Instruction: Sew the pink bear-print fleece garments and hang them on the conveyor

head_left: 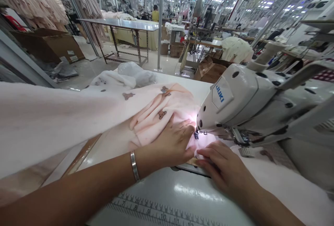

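Pale pink plush fabric (148,128) printed with small bears lies bunched on the sewing machine's table. My left hand (174,142), a silver bangle at its wrist, rests on the fabric just left of the needle area. Its fingers are stretched over the cloth and its thumb is apart from them. Close to the presser foot (196,134), my right hand (219,160) pinches the fabric's edge between thumb and fingers. The white sewing machine (235,97) stands on the right, its lamp lighting the cloth under the foot. The needle tip cannot be made out.
A printed ruler scale (156,215) runs along the table's front. More plush fabric (39,121) stretches off to the left, and some lies at the right. Beyond stand a metal-legged table (125,24), cardboard boxes (52,45), hanging garments and a person in yellow (155,14).
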The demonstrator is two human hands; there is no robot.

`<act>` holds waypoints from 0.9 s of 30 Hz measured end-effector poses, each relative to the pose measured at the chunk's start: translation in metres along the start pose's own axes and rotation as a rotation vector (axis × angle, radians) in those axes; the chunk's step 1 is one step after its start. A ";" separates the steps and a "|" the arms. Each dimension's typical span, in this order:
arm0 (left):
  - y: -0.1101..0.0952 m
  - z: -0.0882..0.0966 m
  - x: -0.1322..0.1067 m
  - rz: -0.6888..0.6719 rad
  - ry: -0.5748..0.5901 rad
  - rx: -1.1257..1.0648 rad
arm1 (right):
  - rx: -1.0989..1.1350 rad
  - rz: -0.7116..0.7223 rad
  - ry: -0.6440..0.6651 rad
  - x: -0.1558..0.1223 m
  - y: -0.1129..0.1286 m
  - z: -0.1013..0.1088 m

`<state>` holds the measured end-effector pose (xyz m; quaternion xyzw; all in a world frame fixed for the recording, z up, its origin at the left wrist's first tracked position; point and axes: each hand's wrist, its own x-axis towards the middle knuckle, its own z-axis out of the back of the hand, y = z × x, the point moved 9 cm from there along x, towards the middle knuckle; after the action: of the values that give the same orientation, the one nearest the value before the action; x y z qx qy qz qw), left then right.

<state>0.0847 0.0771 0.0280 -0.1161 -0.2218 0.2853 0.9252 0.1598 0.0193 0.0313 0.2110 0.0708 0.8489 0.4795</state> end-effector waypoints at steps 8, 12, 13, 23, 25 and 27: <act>-0.013 0.006 0.001 -0.170 -0.009 0.124 | -0.066 0.016 0.029 0.001 0.002 -0.005; -0.026 0.000 -0.004 -0.355 0.047 0.104 | -0.082 0.014 0.035 0.000 0.001 -0.006; -0.024 0.000 -0.004 -0.351 0.060 0.088 | -0.087 0.014 0.033 -0.001 0.001 -0.006; -0.021 0.002 -0.004 -0.309 0.104 0.007 | -0.073 -0.037 0.073 -0.002 -0.003 -0.009; -0.023 0.003 -0.004 -0.325 0.111 0.007 | -0.051 -0.044 0.097 -0.004 -0.003 -0.010; -0.023 0.002 -0.004 -0.340 0.118 0.013 | -0.015 -0.048 0.094 -0.005 -0.006 -0.010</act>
<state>0.0916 0.0563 0.0363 -0.0877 -0.1817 0.1188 0.9722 0.1621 0.0193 0.0189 0.1657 0.0919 0.8466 0.4974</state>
